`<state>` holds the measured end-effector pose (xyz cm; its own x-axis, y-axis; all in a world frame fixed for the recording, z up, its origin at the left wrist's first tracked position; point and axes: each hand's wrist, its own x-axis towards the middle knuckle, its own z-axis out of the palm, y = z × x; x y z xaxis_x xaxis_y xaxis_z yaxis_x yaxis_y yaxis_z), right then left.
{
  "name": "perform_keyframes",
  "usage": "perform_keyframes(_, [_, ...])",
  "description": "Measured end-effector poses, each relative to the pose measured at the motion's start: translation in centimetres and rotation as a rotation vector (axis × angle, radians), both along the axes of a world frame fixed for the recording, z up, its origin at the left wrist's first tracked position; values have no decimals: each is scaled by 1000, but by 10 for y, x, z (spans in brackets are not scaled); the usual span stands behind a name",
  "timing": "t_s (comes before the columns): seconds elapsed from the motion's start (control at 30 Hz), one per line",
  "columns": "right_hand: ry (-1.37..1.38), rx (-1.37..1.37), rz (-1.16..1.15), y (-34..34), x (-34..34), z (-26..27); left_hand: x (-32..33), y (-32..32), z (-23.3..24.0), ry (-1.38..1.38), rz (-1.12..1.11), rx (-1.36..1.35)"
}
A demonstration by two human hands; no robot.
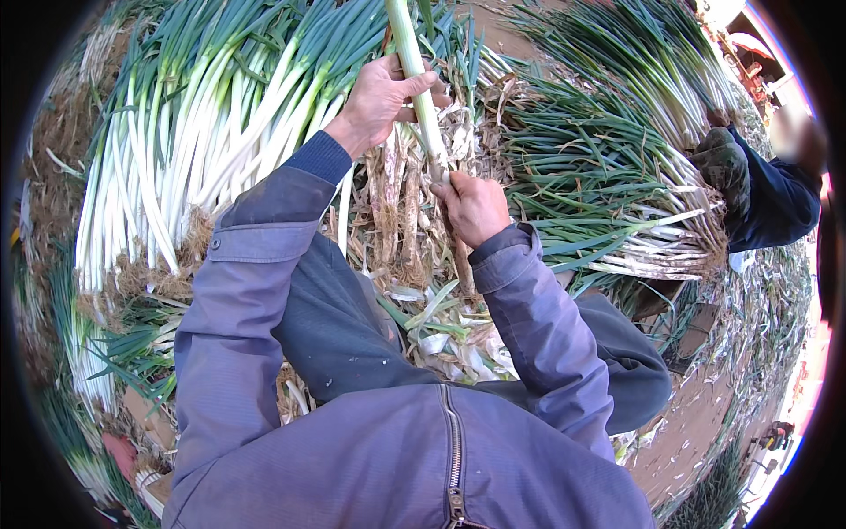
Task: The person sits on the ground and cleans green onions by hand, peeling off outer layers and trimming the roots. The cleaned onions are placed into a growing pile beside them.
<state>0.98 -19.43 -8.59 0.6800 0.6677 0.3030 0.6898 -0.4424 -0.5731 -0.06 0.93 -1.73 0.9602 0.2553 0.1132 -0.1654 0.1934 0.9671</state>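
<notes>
One large scallion stalk (426,112) runs up and away from me at the top centre. My left hand (390,99) grips its pale green shaft, thumb across the front. Lower down, my right hand (474,206) pinches the soiled, brownish lower part of the stalk between thumb and fingers. Below and between the hands lie unpeeled scallions (390,205) with dry, stained outer skins and roots. At the left, beside my left arm, is a broad pile of clean white scallions (178,165) with roots still on.
Soiled scallions (661,244) with green tops lie in a heap at the right, and another bunch (681,92) is behind it. A person in dark clothing (767,185) sits at the far right. Peeled leaf scraps (462,350) cover the ground between my legs.
</notes>
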Motion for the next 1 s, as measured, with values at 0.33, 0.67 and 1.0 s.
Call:
perform_keyframes(0.33, [7,91,-35,4,-4,4,-2,3,2,33,89,66])
perform_keyframes(0.67, [228,213,16,16,-1,10,-2,-8,0,-12,76,27])
perform_keyframes(1.0, [-53,-77,82,13,2,8,-5,-11,-4,32,67,89])
